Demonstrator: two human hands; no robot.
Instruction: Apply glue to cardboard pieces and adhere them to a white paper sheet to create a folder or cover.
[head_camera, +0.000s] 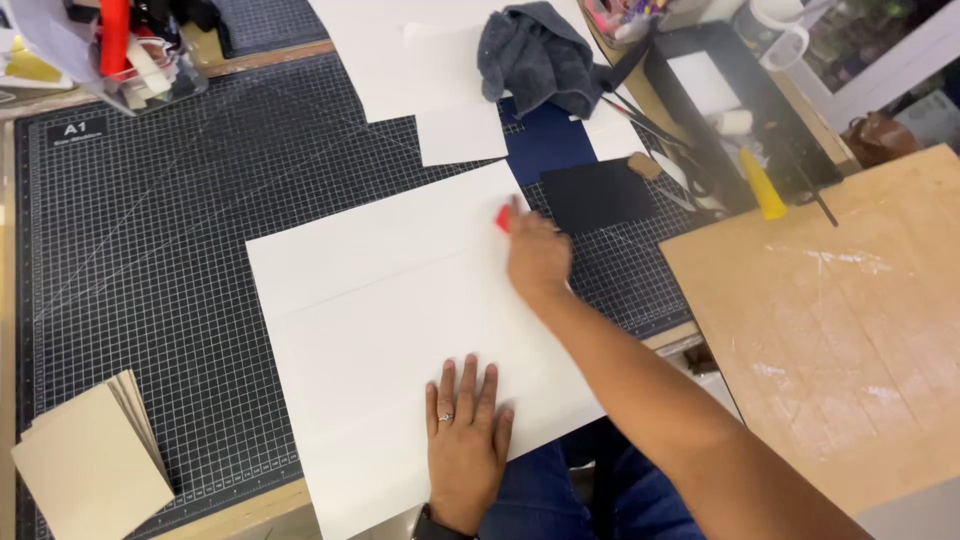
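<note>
Head view: the left hand (463, 432) lies flat and open, fingers spread, pinning the near part of the large white sheet (400, 330) on the cutting mat (150, 250). Beyond it the right hand (536, 258) is closed around a small red tool (503, 218), pressed at the sheet's far edge. If the flat hand eases, the sheet could skid and crease; just past the tool, a dark card (597, 193) might get nudged
</note>
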